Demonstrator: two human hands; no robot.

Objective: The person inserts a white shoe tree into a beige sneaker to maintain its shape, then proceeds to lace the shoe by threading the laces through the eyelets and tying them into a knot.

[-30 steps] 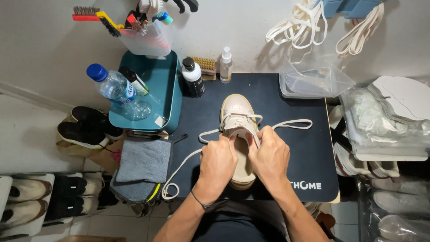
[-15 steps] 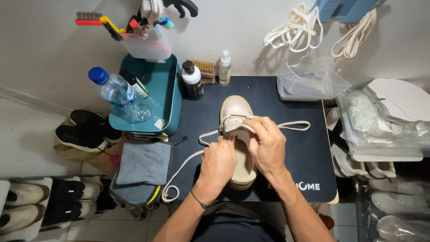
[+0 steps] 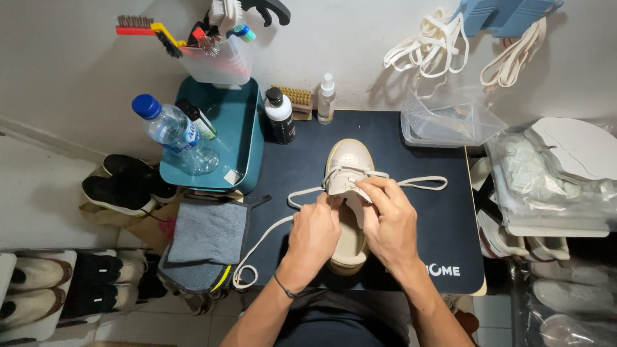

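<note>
A cream low-top shoe [image 3: 348,159] lies toe-away on the dark mat [image 3: 424,225]. My left hand [image 3: 316,232] rests on the shoe's left side, fingers pinched at the lace by the eyelets. My right hand [image 3: 389,220] covers the right side, its fingertips gripping the tongue and lace near the lowest eyelets. The cream shoelace [image 3: 267,234] trails off to the left in a long loop toward the mat's edge, and its other end [image 3: 424,182] runs out to the right.
A teal box [image 3: 239,133] with a water bottle [image 3: 168,130] stands at left, a grey cloth [image 3: 207,232] below it. Bottles [image 3: 280,115] and a brush [image 3: 298,97] line the back. A clear tray [image 3: 450,122] sits at back right; shoes fill racks on both sides.
Both hands have shifted slightly up the shoe toward the toe-end eyelets, and the lace ends have moved a little with them.
</note>
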